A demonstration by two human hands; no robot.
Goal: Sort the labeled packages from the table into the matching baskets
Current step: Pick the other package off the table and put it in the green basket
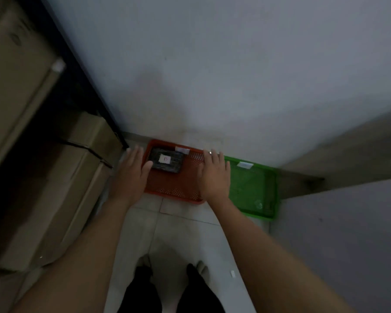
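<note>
A red basket (172,188) lies on the tiled floor against the wall, with a green basket (253,188) touching its right side. Each carries a white tag on its far rim. A dark wrapped package (166,162) with a small white label lies in the red basket's far left corner. My left hand (131,172) hovers over the red basket's left rim, fingers spread, thumb close to the package. My right hand (215,175) hangs over the seam between the two baskets, fingers apart and holding nothing.
Stacked cardboard boxes (54,188) stand close on the left, beside a dark frame. A grey wall rises behind the baskets, and a grey ledge (339,233) juts out on the right. My feet (174,285) stand on the pale floor tiles below.
</note>
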